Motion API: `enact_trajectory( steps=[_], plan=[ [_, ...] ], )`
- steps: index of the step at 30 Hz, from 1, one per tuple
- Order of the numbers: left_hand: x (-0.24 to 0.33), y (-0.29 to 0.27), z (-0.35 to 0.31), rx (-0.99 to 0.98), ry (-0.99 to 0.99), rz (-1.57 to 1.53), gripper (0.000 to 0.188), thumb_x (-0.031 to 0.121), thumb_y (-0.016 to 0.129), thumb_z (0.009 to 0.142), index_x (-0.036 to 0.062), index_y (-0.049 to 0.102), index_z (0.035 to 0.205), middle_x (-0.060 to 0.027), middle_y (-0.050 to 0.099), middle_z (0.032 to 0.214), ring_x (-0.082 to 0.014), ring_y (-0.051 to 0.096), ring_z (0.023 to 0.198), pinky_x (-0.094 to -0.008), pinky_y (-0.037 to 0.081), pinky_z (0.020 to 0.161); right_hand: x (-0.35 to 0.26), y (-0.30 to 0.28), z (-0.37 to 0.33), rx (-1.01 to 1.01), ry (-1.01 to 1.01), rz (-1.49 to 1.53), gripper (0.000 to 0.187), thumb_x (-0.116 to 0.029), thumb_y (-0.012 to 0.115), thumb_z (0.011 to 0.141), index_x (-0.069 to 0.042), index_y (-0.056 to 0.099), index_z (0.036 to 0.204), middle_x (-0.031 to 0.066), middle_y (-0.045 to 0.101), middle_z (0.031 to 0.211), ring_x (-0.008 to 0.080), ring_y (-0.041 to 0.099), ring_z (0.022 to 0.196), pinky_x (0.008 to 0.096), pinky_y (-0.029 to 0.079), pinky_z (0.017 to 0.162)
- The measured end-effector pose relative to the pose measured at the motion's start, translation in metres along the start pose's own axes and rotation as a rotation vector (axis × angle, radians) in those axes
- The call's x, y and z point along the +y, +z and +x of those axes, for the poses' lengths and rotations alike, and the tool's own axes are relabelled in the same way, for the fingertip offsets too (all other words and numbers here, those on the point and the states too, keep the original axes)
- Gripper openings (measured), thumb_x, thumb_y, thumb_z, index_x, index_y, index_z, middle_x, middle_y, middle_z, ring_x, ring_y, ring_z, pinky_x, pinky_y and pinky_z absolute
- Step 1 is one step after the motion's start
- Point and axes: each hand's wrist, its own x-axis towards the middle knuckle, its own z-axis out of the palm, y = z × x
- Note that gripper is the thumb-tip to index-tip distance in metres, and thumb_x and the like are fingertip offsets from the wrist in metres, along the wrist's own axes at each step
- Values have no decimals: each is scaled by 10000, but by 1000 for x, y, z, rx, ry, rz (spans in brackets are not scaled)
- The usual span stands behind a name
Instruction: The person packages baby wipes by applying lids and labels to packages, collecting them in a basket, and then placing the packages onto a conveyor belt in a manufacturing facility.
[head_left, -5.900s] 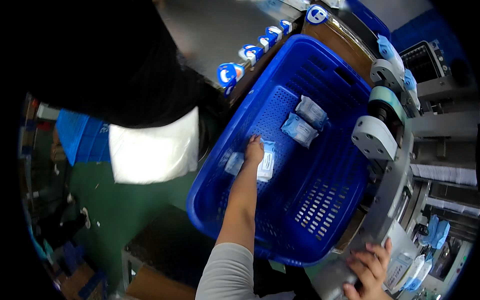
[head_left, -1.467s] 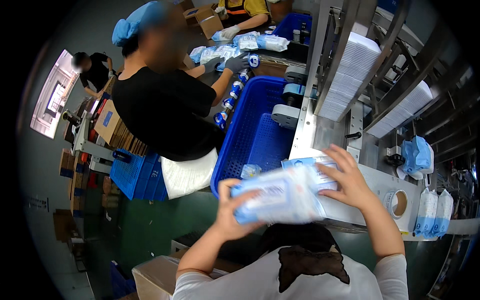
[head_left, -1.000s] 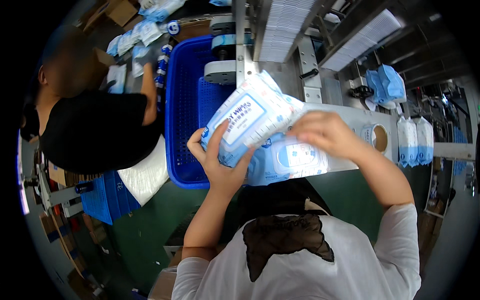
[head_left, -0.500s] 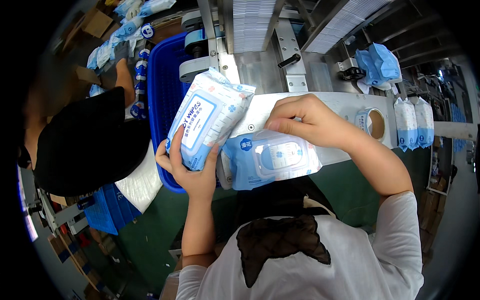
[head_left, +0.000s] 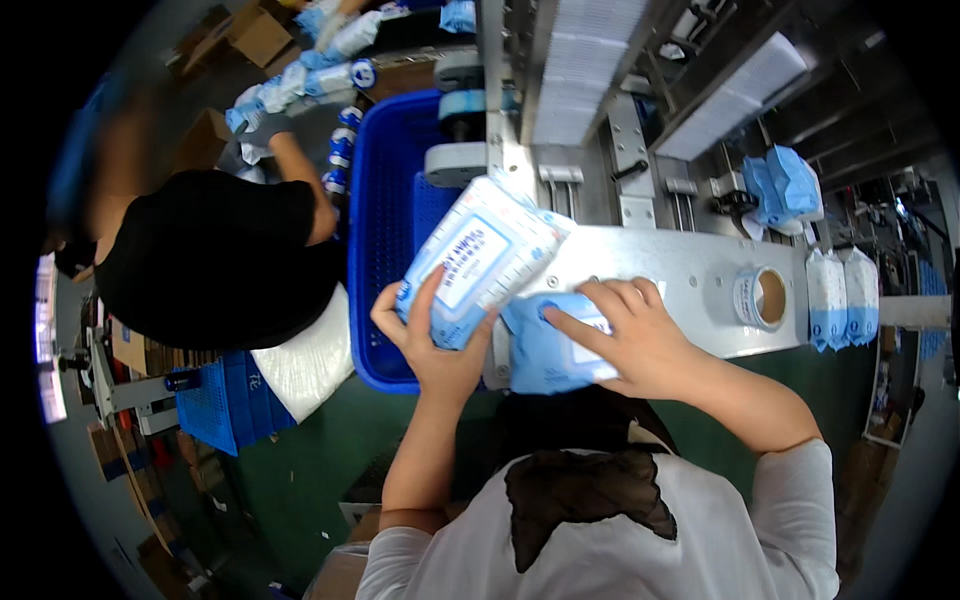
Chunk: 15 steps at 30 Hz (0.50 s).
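My left hand [head_left: 445, 350] grips a blue-and-white pack of wet wipes [head_left: 490, 245] from below, label side up, tilted over the metal table's left end. Its fingers wrap round the pack's lower end. My right hand [head_left: 640, 340] lies across a second pack of wet wipes [head_left: 545, 350], thumb on its blue left part and fingers bent over the upper edge. That hand hides much of the second pack, including most of its clear lid. The two packs overlap a little, the left one on top.
A blue plastic basket [head_left: 375, 300] stands left of the table [head_left: 690, 260]. On the table's right sits a tape roll [head_left: 760, 297]; beyond it stand two wipes packs [head_left: 842, 300]. White stacks [head_left: 590, 70] fill the machine behind. At left a co-worker in black [head_left: 215, 260] works near more packs.
My right hand has gone from pinching the second pack's upper edge to lying over its lid. The left hand keeps its pack. The whole view has shifted.
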Motion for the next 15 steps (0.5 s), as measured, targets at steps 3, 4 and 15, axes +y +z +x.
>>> enact_trajectory(
  steps=[3,4,15],
  plan=[
    [-6,-7,0,-35,78,53,631,185,818,604,92,547,1167,-147,328,1160,-296,406,1059,-376,366,894,11,-7,-12,43,-56,200,865,-245,750,557,-110,407,1340,138,453,1178,316,426,1079,427,314,877],
    [-6,-8,-3,-51,67,33,644,188,821,592,94,545,1166,-152,330,1152,-304,404,1057,-383,366,891,11,-10,-17,57,-48,198,852,-240,741,553,-85,419,1327,138,462,1163,313,429,1075,426,313,884],
    [-8,-31,-31,-355,8,-447,708,205,750,653,15,442,1262,-182,388,1193,-311,389,1100,-396,289,979,9,-26,-11,111,-169,-101,634,-99,671,627,-203,498,1228,47,480,1155,263,429,1156,607,201,1035]
  ],
)
